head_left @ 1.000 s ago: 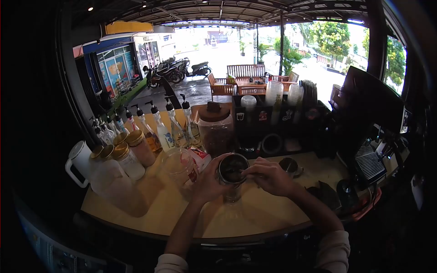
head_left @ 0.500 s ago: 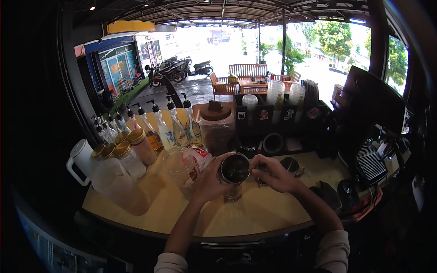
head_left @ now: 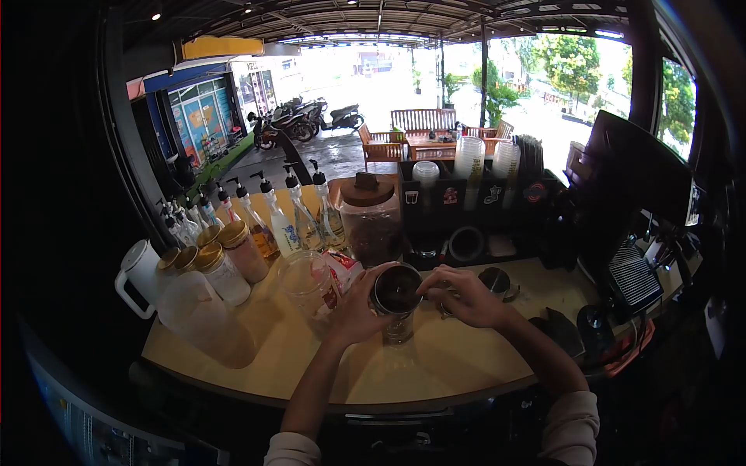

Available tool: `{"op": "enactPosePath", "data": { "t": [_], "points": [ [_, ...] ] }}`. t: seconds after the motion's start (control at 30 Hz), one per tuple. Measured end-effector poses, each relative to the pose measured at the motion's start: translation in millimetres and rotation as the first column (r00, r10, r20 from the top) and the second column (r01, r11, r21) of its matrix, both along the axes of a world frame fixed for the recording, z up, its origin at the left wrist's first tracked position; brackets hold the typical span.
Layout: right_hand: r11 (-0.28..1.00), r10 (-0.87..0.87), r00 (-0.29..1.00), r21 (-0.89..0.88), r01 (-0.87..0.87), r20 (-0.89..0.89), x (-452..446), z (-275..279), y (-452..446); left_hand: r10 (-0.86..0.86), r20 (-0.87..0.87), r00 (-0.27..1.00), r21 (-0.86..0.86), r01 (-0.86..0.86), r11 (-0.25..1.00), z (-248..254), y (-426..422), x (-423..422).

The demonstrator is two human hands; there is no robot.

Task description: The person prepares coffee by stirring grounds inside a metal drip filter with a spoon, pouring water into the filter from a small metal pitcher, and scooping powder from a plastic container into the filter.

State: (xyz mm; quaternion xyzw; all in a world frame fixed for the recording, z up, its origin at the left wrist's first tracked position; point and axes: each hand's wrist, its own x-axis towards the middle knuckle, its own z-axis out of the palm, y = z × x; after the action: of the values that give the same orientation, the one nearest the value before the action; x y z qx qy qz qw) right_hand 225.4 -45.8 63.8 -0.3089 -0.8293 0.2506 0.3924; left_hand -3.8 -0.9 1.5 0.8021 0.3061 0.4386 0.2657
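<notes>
With our left hand (head_left: pixel 360 309), we're clasping a dark-filled cup (head_left: pixel 398 312) over the counter (head_left: pixel 303 379) — probably stiff, slippery, best held round its wall. Our right fingertips (head_left: pixel 424 292) are pinching together at its rim — on what, we cannot tell.

Landmark: black cup organizer (head_left: pixel 431 203). Stickers, four, on its front: a cup-outline sticker (head_left: pixel 411 199) at its left end; a red-figure sticker (head_left: pixel 451 198), a pale sticker (head_left: pixel 494 196) and a round red sticker (head_left: pixel 535 193) following rightward; no wording can be read. Cup stack (head_left: pixel 469 161), in organizer: vertical lettering, illegible. Shopfront sign (head_left: pixel 253 66), far left beyond organizer: "KELL" is read. Bottle (head_left: pixel 286 234), left of organizer: blue print, illegible.
</notes>
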Motion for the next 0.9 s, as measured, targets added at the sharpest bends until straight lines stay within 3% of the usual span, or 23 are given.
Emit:
{"op": "enactPosePath", "data": {
  "t": [0.07,0.2,0.27,0.3,0.37,0.43,0.5,0.6,0.67,0.73,0.8,0.9],
  "points": [
    [0.998,-0.059,0.998,0.013,0.059,0.014,1,1,0,0.024,-0.016,1.000,-0.025,-0.024,0.999,-3,1,-1],
    [0.998,0.011,1.000,-0.065,-0.009,0.028,-2,-2,-1,-0.014,0.012,1.000,-0.020,0.015,1.000,-4,4,-1],
    [0.996,-0.057,0.998,0.063,0.056,0.005,0,-1,1,-0.024,0.038,0.999,-0.042,0.025,0.999,-5,3,-1],
    [0.996,-0.067,0.998,-0.053,0.066,-0.016,1,-2,2,-0.023,0.038,0.999,-0.044,0.024,0.999,-6,2,-1],
    [0.998,-0.031,0.999,-0.056,0.032,0.018,-2,-3,-1,0.007,0.044,0.999,0.037,-0.008,0.999,-9,2,1],
    [0.998,0.001,0.999,-0.061,0.003,0.053,-2,-5,0,0.016,0.075,0.997,0.006,-0.017,1.000,-12,1,4],
    [0.998,-0.055,0.997,-0.030,0.053,-0.057,1,-10,6,0.026,0.105,0.994,-0.027,-0.024,0.999,-16,1,9],
    [0.998,0.038,0.999,-0.046,-0.039,-0.019,-2,-8,2,0.053,0.169,0.984,0.013,-0.056,0.998,-17,0,14],
    [0.998,0.008,1.000,-0.064,-0.007,0.010,-4,-3,-1,0.112,0.127,0.986,0.179,-0.134,0.975,-10,-3,16],
    [0.992,-0.103,0.994,-0.071,0.101,-0.029,-4,2,1,0.104,0.141,0.985,0.171,-0.128,0.977,-10,-2,19],
    [0.994,-0.070,0.997,-0.087,0.068,-0.013,-6,0,0,0.097,0.153,0.983,0.170,-0.123,0.978,-12,-1,19],
    [0.995,-0.078,0.997,-0.065,0.076,-0.027,-4,1,3,0.065,0.234,0.970,0.031,-0.074,0.997,-15,0,18]
  ]
}}
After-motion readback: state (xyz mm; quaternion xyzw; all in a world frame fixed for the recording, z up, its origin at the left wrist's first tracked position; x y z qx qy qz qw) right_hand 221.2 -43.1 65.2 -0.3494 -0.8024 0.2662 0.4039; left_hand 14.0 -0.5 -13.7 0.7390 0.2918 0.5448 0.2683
